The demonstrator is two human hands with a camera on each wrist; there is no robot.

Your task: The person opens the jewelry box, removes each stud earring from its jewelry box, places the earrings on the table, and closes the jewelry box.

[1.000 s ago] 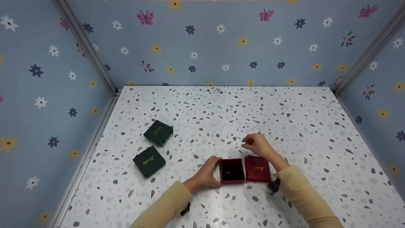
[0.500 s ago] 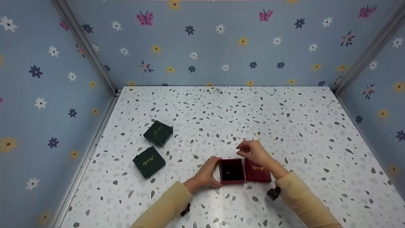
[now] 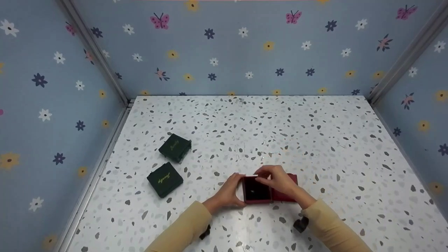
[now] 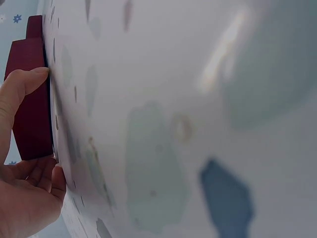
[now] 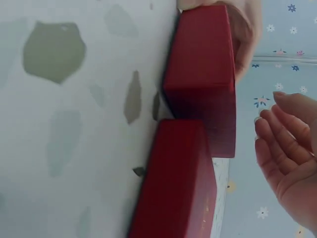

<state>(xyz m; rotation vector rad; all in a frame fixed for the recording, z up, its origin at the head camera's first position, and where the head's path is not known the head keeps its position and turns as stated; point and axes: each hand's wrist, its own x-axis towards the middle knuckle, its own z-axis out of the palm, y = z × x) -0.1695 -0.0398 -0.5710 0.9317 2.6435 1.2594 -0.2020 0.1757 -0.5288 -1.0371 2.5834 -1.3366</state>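
A red jewelry box base (image 3: 257, 202) with a dark lining stands uncovered on the speckled table. A small shiny item (image 3: 252, 191) sits in the lining. My left hand (image 3: 226, 192) grips the base from the left, the thumb on its near side in the left wrist view. Over the base's far right corner hovers my right hand (image 3: 276, 178), fingers loosely bent. In the right wrist view its thumb and fingertips stand apart, with nothing seen between them. The red lid (image 5: 173, 183) lies right of the base, partly hidden under the right hand in the head view.
Two dark green boxes, a nearer one (image 3: 165, 180) and a farther one (image 3: 175, 147), lie at the left with gold lettering on top. Blue flowered walls (image 3: 231, 49) enclose the table at the back and sides.
My right hand has come down and left, from beyond the lid to over the base, and now covers part of the lid. The left hand and the base have stayed put.
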